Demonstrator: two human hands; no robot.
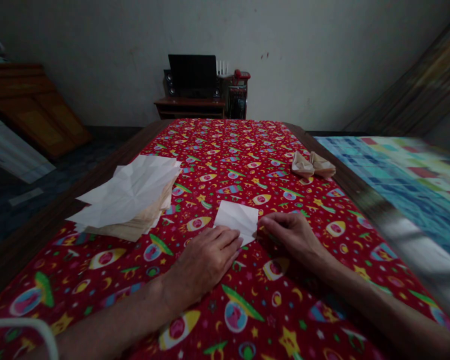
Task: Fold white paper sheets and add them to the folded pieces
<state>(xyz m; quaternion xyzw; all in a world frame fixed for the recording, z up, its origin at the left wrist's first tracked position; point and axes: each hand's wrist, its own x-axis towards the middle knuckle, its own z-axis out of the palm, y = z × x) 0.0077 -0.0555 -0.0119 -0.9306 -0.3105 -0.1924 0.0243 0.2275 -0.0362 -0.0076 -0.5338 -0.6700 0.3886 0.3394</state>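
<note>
— One paper square [237, 215] is taken as the reference; what is found from left to right?

— A stack of creased sheets [135, 187] is laid on the red tablecloth [243, 180], to the left of the square. The left hand [212, 255] is rested, unclenched, over the square's near-left part; nothing is seen to be gripped by it. By the square's right edge the right hand [294, 234] is placed, thumb and forefinger brought together; whether the edge is pinched cannot be told. Farther off, beyond the square and to its right, two folded paper pieces [303, 165] are set side by side.

— Which faults should be guarded against?

— A skewed crease may be caused if the square is pressed too lightly by the left hand and allowed to slide. Edge tearing may be caused by a hard rightward pull. Uneven layers could result if the edges are not aligned before pressure is applied.
</note>
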